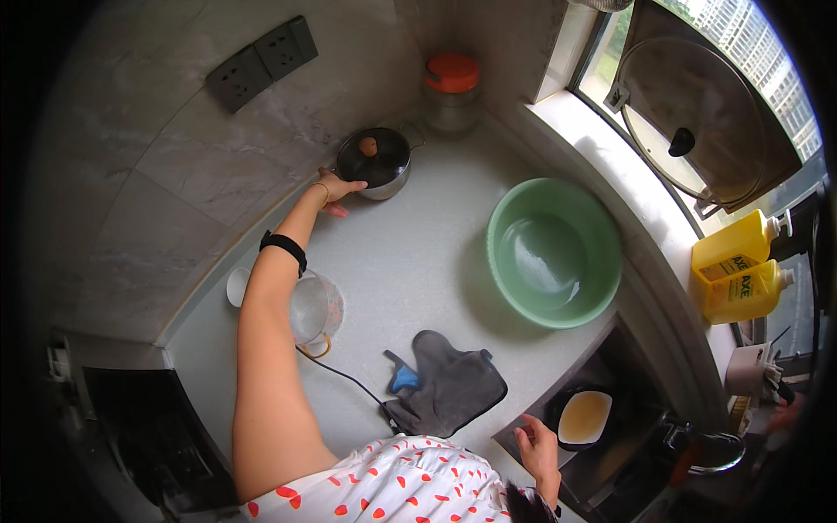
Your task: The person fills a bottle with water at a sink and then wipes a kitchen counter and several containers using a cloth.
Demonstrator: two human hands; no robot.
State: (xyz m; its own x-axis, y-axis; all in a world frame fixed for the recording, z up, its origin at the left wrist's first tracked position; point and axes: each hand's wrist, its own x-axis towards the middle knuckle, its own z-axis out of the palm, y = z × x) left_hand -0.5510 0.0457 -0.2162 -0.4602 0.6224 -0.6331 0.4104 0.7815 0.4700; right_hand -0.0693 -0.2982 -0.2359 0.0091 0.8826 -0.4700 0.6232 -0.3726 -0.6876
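My left hand (339, 189) is stretched out to the near side of a small metal pot (387, 188) with a dark glass lid and a brown knob (368, 146). Its thumb lies at the pot's rim; the other fingers are spread and partly hidden, so whether they grip is unclear. Beside the sink edge, my right hand (537, 451) hangs with loosely bent fingers and nothing in it. A grey cloth mitt (458, 386) lies on the counter before me. Under my left forearm stands a clear patterned glass pitcher (317, 307), partly covered, with a white cup (237, 286) beside it.
A green plastic basin (549, 255) stands at the right, a jar with an orange lid (451, 73) in the corner. The sink (605, 366) holds a dish of yellowish liquid (584, 417) near the faucet (719, 451). Yellow AXE bottles (745, 287) and a large lid (693, 118) line the window.
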